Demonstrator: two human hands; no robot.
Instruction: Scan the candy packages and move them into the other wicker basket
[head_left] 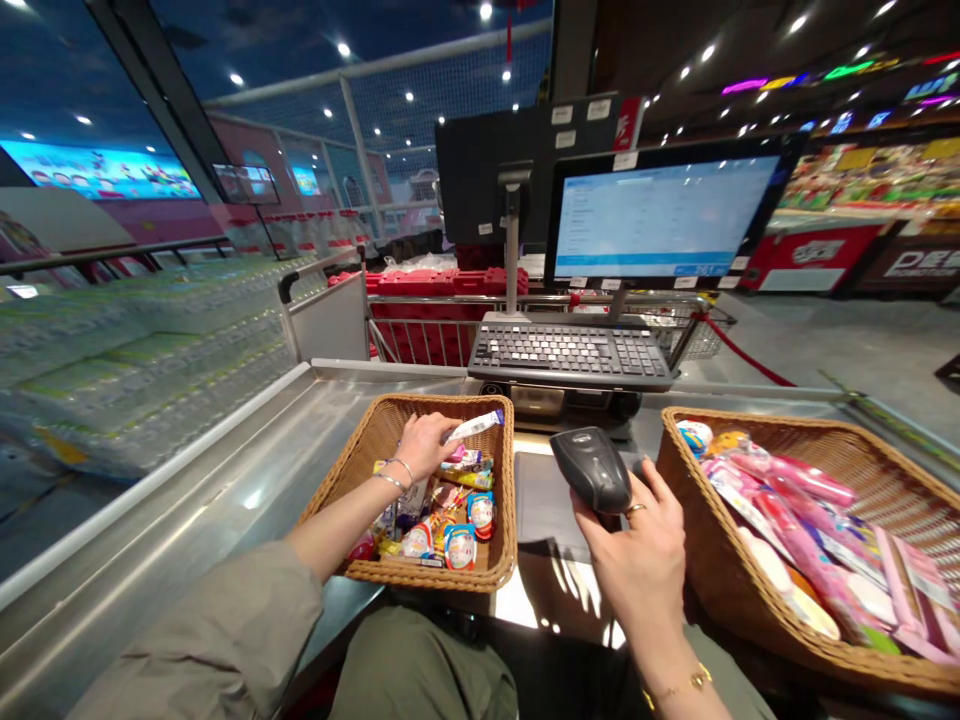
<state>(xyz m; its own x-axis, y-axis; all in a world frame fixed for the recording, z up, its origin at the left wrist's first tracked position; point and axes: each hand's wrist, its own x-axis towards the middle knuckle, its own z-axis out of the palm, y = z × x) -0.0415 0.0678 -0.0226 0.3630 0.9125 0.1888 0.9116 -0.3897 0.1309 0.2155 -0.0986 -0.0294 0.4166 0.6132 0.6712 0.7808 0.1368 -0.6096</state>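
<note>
My left hand (421,446) is over the left wicker basket (508,500), its fingers closed on one end of a slim white packet (477,425) with a dark blue tip and a barcode-like patch. Beneath it in that basket lie small wrapped sweets and round blue-and-white packs (460,547). A black handheld barcode scanner (592,468) is gripped in my right hand (643,540), between the two baskets. Its head points up and leftward, towards the left basket. Part of its handle is hidden by my fingers.
A right-hand wicker basket (679,500) holds pink packaged goods (802,510). Behind the metal counter (300,440) stand a keyboard (570,350) and a lit monitor (660,215). A shopping cart (427,342) is beyond, and stacked bottle packs (150,350) are at left.
</note>
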